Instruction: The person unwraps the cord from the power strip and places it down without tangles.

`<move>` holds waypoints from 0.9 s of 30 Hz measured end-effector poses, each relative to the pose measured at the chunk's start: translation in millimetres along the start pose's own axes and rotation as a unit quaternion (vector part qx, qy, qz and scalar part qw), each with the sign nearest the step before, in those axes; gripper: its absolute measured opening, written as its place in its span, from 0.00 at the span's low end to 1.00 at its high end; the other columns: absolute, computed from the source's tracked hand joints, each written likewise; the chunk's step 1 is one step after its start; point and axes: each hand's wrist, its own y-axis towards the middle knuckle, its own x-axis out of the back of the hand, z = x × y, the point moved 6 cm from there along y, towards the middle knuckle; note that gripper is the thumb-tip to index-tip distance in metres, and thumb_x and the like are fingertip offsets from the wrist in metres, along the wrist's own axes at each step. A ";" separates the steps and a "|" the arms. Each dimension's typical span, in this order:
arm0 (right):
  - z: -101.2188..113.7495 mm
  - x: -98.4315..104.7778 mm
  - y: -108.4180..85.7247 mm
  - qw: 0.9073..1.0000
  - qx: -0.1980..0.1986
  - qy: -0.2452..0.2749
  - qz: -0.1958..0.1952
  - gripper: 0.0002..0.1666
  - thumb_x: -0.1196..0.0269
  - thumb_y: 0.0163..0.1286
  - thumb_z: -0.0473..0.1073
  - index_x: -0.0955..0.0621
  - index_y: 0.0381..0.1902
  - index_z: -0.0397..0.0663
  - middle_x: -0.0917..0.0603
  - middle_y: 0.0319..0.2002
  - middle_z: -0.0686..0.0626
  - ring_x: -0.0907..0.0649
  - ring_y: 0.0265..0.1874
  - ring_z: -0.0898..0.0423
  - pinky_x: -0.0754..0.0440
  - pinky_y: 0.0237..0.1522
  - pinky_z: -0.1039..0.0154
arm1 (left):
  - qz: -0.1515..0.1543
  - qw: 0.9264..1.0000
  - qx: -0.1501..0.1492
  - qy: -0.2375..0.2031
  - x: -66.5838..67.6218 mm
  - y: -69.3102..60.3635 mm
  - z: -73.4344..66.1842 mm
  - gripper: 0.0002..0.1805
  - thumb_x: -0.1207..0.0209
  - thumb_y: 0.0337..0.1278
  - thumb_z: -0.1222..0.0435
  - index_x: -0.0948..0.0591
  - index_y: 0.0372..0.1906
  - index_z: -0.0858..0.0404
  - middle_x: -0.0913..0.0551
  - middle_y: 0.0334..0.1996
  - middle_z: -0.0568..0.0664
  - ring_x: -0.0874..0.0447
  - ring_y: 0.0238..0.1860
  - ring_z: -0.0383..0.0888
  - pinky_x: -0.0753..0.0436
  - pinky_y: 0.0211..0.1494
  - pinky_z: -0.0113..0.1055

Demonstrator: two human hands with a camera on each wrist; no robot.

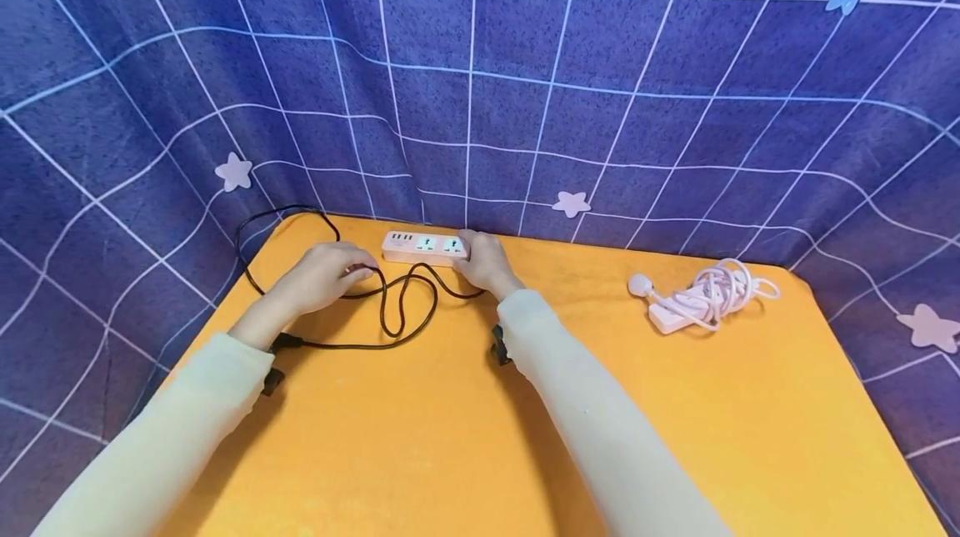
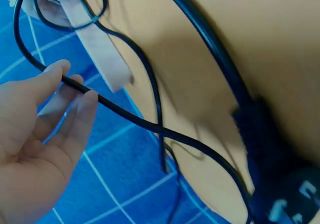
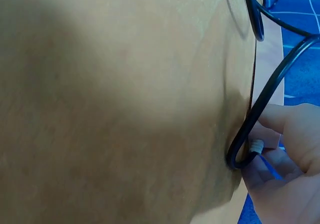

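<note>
A white power strip (image 1: 408, 252) with sockets and USB ports lies near the table's back edge. My right hand (image 1: 486, 262) grips its right end; in the right wrist view the black cord (image 3: 270, 86) bends out beside the fingers (image 3: 267, 176). To the left, my left hand (image 1: 321, 274) pinches a stretch of the same cord, raised off the table, between thumb and fingertips (image 2: 89, 101). Loops of cord lie between the hands. The cord's black plug (image 2: 280, 184), prongs showing, lies below the left hand near the wrist.
Over on the right lies a second white power strip (image 1: 667, 318), wrapped in its own white cord (image 1: 723, 280), its round plug (image 1: 640, 285) beside it. A blue gridded curtain (image 1: 510, 120) with stars hangs behind and around the orange tabletop (image 1: 420, 445).
</note>
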 end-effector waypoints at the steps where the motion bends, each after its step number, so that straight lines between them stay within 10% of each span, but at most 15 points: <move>1: -0.4 0.5 -0.6 1.000 0.000 0.004 0.001 0.35 0.31 0.76 0.41 0.27 0.77 0.41 0.22 0.72 0.41 0.25 0.74 0.45 0.28 0.75 0.54 | 0.000 1.000 0.000 -0.003 -0.3 1.3 -2.9 0.06 0.33 0.71 0.67 0.10 0.47 0.60 0.10 0.41 0.52 0.12 0.43 0.50 0.16 0.50 0.51; 10: -2.4 6.7 -5.7 1.000 0.021 0.011 0.000 0.31 0.33 0.76 0.38 0.25 0.74 0.40 0.17 0.40 0.41 0.22 0.36 0.51 0.24 0.44 0.59 | 0.015 1.000 0.017 -0.011 -9.6 6.4 -3.6 0.06 0.33 0.70 0.69 0.10 0.48 0.62 0.10 0.41 0.53 0.13 0.42 0.52 0.16 0.49 0.52; 19: -15.8 28.0 -17.0 0.999 0.049 0.017 -0.001 0.34 0.34 0.76 0.38 0.28 0.77 0.40 0.19 0.68 0.39 0.19 0.66 0.43 0.21 0.68 0.51 | 0.032 0.999 0.030 -0.003 -18.1 -3.8 14.6 0.08 0.30 0.67 0.68 0.11 0.48 0.61 0.11 0.40 0.51 0.14 0.41 0.49 0.17 0.48 0.50; 27: -23.0 64.8 -45.8 0.995 0.095 0.024 -0.013 0.32 0.34 0.74 0.37 0.25 0.74 0.39 0.19 0.68 0.38 0.15 0.59 0.38 0.18 0.63 0.48 | 0.022 0.999 -0.017 0.017 0.5 -9.9 3.9 0.18 0.23 0.52 0.76 0.12 0.49 0.66 0.10 0.44 0.58 0.10 0.41 0.56 0.13 0.47 0.52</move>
